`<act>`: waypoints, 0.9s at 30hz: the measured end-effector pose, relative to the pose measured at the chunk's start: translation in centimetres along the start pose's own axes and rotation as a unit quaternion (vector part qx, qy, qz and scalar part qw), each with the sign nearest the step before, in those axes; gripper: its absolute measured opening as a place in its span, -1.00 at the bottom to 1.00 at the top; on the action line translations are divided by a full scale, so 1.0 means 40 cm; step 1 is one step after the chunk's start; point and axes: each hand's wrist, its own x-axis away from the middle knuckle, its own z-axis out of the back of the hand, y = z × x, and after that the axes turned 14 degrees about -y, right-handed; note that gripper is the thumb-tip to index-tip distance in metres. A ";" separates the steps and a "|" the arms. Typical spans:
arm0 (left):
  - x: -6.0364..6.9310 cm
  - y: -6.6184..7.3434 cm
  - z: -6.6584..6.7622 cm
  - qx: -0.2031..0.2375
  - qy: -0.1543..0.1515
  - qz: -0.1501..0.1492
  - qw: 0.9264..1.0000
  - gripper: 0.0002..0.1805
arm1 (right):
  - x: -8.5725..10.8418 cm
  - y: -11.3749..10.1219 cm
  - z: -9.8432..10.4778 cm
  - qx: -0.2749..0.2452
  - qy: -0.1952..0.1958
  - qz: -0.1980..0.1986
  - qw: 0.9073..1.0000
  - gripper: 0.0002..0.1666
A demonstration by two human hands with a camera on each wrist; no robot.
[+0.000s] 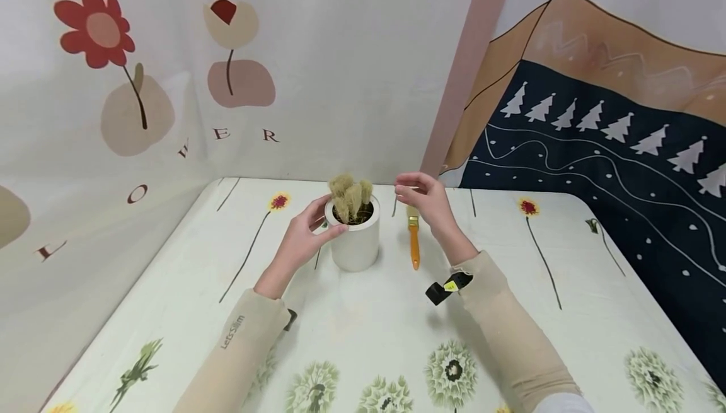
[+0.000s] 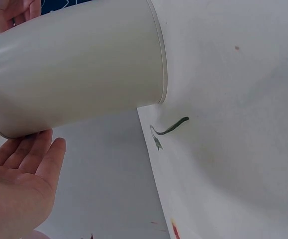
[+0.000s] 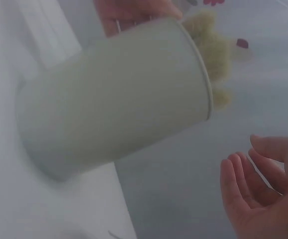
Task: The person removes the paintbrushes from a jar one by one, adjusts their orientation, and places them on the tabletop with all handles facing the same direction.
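Observation:
A white cylindrical plant pot [image 1: 355,248] stands upright on the table. Fuzzy greenish-tan tufts [image 1: 353,200] stick out of its dark filling, like dried grass heads. My left hand [image 1: 303,236] holds the pot at its left side, with the thumb at the front rim and the fingers round toward the back. The left wrist view shows those fingers [image 2: 32,152] against the pot wall. To the pot's right, my right hand [image 1: 428,202] is raised, apart from the pot, its fingers loosely bent and holding nothing. Below it lies a flat paintbrush [image 1: 414,246] with an orange handle.
A white cloth printed with flowers and dandelions covers the table [image 1: 351,318]. Behind it hangs a pale curtain [image 1: 351,72] with flower prints and letters. On the right is a dark fabric [image 1: 567,148] with white trees. A black wrist device [image 1: 448,288] sits at the right cuff.

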 end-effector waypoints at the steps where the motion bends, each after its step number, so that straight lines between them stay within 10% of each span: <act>1: -0.001 0.000 0.000 0.001 0.001 0.000 1.000 -0.16 | 0.003 -0.004 -0.004 -0.003 -0.003 0.006 1.000 -0.58; 27: 0.002 0.001 0.000 0.004 0.001 -0.008 1.000 -0.19 | 0.010 -0.046 -0.122 0.050 -0.101 0.039 0.993 -0.56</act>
